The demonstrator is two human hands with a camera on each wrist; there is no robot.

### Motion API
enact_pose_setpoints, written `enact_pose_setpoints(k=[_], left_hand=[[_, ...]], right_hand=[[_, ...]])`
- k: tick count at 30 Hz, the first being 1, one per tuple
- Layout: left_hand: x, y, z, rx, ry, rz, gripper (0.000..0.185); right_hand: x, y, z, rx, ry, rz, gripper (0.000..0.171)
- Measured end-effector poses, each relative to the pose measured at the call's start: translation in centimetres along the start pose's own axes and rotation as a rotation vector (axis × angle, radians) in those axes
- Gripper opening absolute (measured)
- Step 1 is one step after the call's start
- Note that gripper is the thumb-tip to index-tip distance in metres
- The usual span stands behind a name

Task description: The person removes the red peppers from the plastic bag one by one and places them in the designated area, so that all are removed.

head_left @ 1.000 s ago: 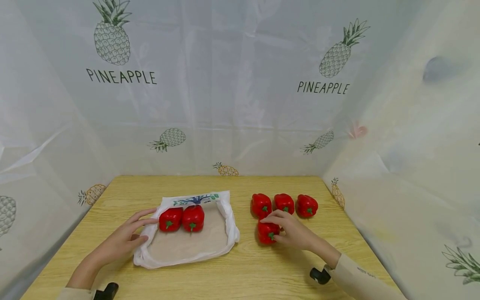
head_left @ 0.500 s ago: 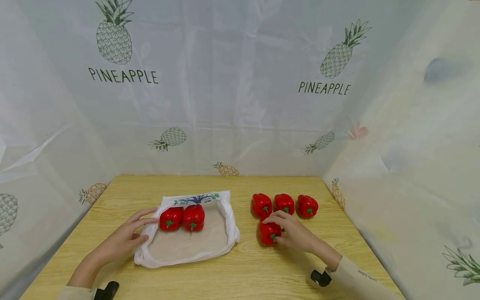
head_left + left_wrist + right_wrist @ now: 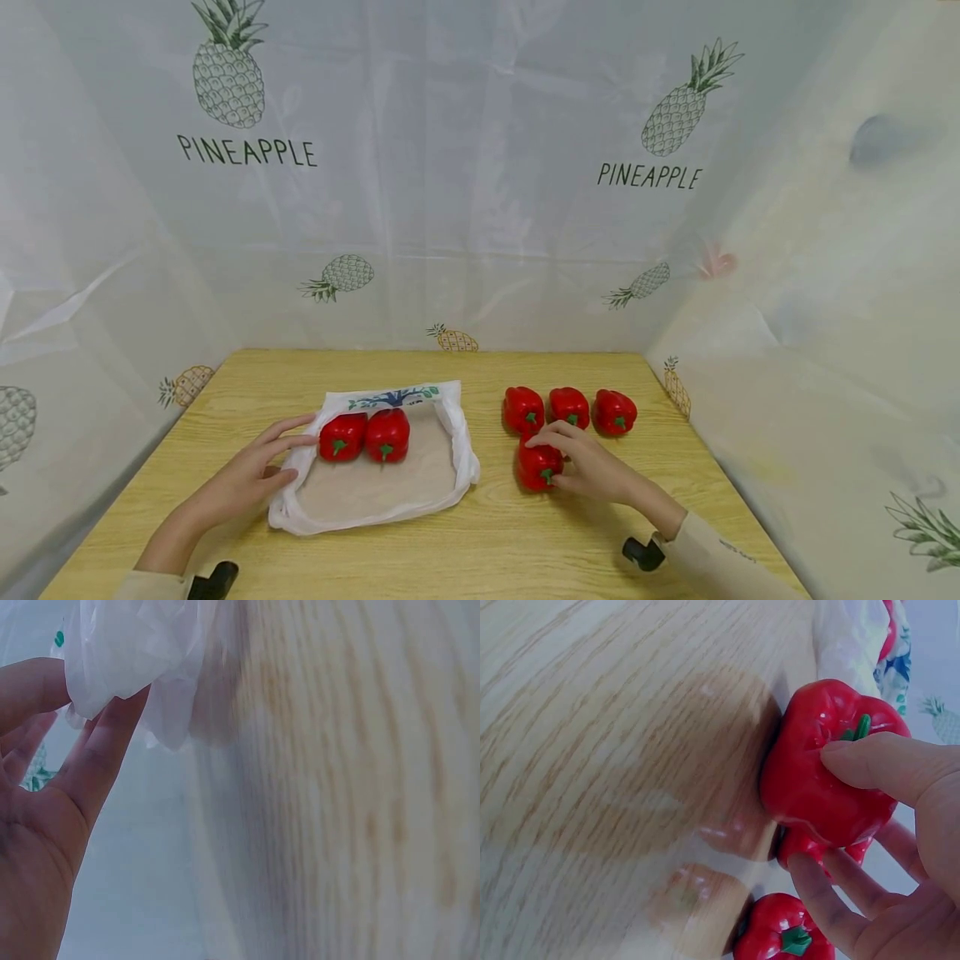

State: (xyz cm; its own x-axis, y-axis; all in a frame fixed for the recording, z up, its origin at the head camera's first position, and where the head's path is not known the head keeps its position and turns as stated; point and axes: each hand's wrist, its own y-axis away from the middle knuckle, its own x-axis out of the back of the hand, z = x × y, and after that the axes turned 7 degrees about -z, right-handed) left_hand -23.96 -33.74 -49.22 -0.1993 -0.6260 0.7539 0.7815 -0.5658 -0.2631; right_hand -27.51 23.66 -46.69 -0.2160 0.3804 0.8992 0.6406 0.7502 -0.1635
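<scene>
In the head view my left hand [image 3: 243,479] holds the left side of a white plastic bag [image 3: 467,467], its rim spread wide. The left wrist view shows thumb and fingers against the white plastic [image 3: 131,649]. Inside the bag, two red bell peppers [image 3: 387,437] sit side by side at the back left. My right hand [image 3: 588,465] grips another red bell pepper [image 3: 531,468] on the table. Seen from the right wrist, the thumb lies beside the green stem of this pepper [image 3: 810,784], with fingers behind it.
Behind the right hand, three more red bell peppers stand in a row: left [image 3: 522,408], middle [image 3: 566,404] and right [image 3: 615,412]. A pale wood-grain table [image 3: 420,567] carries everything. Pineapple-print sheeting [image 3: 480,208] hangs at the back and sides.
Almost nothing differs. The right hand and its bell pepper shift very slightly to the right in the view, then stay put; the left hand remains on the bag.
</scene>
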Motion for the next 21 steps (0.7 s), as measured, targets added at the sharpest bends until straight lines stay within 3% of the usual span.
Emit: enact_pose_setpoints(k=[12, 21], left_hand=[[0.1, 0.1, -0.1, 0.009, 0.007, -0.003, 0.052], [0.1, 0.1, 0.1, 0.018, 0.034, -0.009, 0.050]], right_hand=[[2.0, -0.1, -1.2, -0.049, 0.072, -0.059, 0.059], [2.8, -1.9, -3.4, -0.019, 0.048, -0.008, 0.057]])
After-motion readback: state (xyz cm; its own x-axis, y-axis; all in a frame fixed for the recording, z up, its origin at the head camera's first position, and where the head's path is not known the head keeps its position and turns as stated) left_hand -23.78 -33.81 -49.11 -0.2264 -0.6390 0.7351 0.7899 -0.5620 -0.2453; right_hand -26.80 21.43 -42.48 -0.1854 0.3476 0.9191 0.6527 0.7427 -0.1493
